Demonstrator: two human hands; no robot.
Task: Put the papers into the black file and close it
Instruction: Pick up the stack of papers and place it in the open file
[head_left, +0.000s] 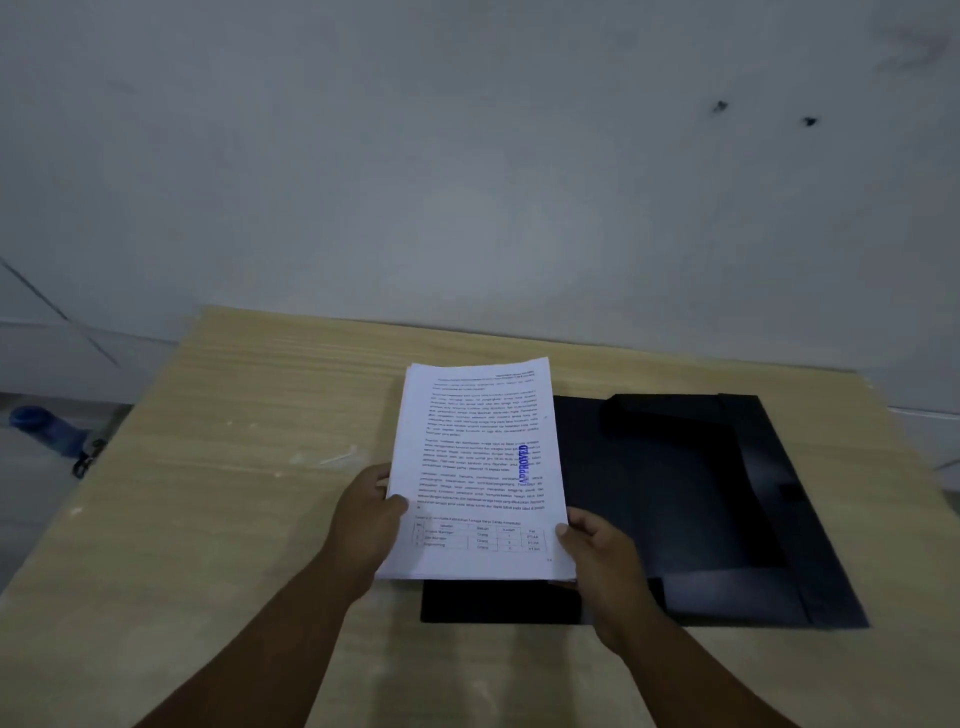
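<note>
A stack of white printed papers (478, 467) with a blue "APPROVED" stamp is held up above the left half of the black file (691, 499). The file lies open and flat on the wooden table (234, 467), its flaps spread to the right. My left hand (363, 519) grips the stack's lower left edge, thumb on top. My right hand (597, 551) grips the lower right corner. The papers hide most of the file's left panel; a black strip (498, 603) shows below them.
A pale wall stands just behind the table's far edge. A blue bottle (41, 428) lies on the floor to the left of the table. Bare wooden surface extends to the left of the file.
</note>
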